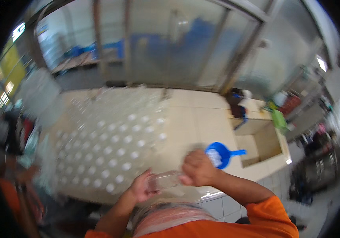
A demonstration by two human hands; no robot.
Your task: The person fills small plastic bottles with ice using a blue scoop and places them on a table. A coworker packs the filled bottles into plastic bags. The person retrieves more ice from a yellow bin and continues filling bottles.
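Note:
A clear plastic bottle (167, 180) lies sideways between my hands, just in front of my body. My left hand (142, 186) is wrapped around one end of it. My right hand (197, 167) is closed over the other end, and its fingers hide whatever is there. Beside my right hand stands a blue plastic dipper (224, 154) with white bottle caps (214, 158) inside. To the left, rows of clear bottles with white caps (98, 160) stand upright on the tiled counter (184, 119). Behind them are more clear bottles (119, 102), apparently without white caps.
A tiled basin (259, 142) is sunk into the counter's right end. Near it are a dark brown container (235, 102) and a green container (278, 119). Glass panels (176, 50) rise behind the counter. At far left, another person's orange sleeve (9, 193) shows beside clear plastic bags (43, 95).

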